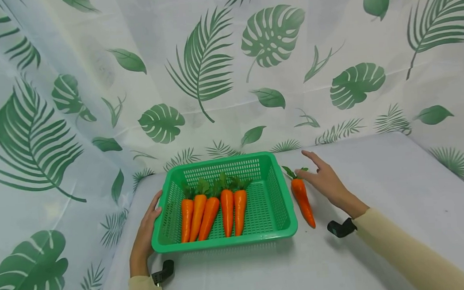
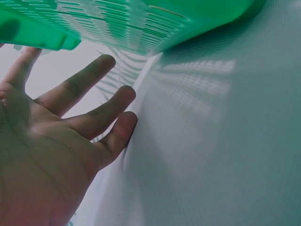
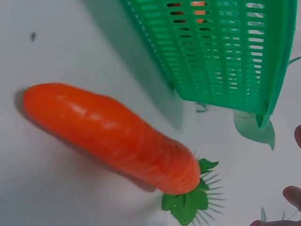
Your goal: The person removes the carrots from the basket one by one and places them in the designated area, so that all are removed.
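A green plastic basket (image 1: 282, 237) with slotted walls holds several orange carrots (image 1: 227, 212), lying side by side with their leafy tops toward the back. At its left side is my left hand (image 1: 143, 234), thumb by the rim. In the left wrist view the fingers (image 2: 77, 89) of that hand are spread and fairly straight, below the basket's rim. One more carrot (image 1: 303, 202) lies on the table to the right of the basket, its tip toward me. Over its green leaves (image 3: 190, 202) reaches my right hand (image 1: 326, 181), fingers extended and apart, gripping nothing.
A white cloth covers the table (image 1: 232, 278). Behind it and at both sides hang white curtains (image 1: 223, 128) printed with green leaves. Black wrist cameras (image 1: 341, 228) are strapped at both cuffs.
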{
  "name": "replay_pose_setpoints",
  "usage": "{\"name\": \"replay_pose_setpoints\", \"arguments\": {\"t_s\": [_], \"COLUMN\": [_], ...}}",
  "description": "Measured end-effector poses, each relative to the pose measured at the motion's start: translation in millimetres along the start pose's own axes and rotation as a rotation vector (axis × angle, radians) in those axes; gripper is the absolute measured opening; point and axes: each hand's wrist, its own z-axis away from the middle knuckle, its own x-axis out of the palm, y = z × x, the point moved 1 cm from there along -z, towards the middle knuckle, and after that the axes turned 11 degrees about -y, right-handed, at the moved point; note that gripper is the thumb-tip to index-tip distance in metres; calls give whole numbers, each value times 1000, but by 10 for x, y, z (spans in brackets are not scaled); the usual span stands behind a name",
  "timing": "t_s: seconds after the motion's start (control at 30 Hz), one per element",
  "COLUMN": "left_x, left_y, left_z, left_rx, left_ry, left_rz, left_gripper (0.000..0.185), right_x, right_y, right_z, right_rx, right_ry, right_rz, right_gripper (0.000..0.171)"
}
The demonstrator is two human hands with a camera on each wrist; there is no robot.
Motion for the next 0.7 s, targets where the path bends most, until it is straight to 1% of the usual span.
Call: {"name": "replay_pose_setpoints", "arguments": {"t_s": [0.27,0.4,0.7], "left_x": [3,-1,8], "left_y": [-4,-5,-4], "left_z": [-6,-3,-3], "left_rx": [0,6,14], "left_ry": [5,-3,-3], "left_rz": [-3,0,-5], "left_gripper": [57,57,57], "right_x": [33,60,109], "right_y": [-149,-214,-419], "right_z": [-6,-7,15], "right_rx": [-78,-93,-131], "right_ry": [2,1,-40], "right_rz": [-22,-44,-133], "right_gripper": [77,76,75]}}
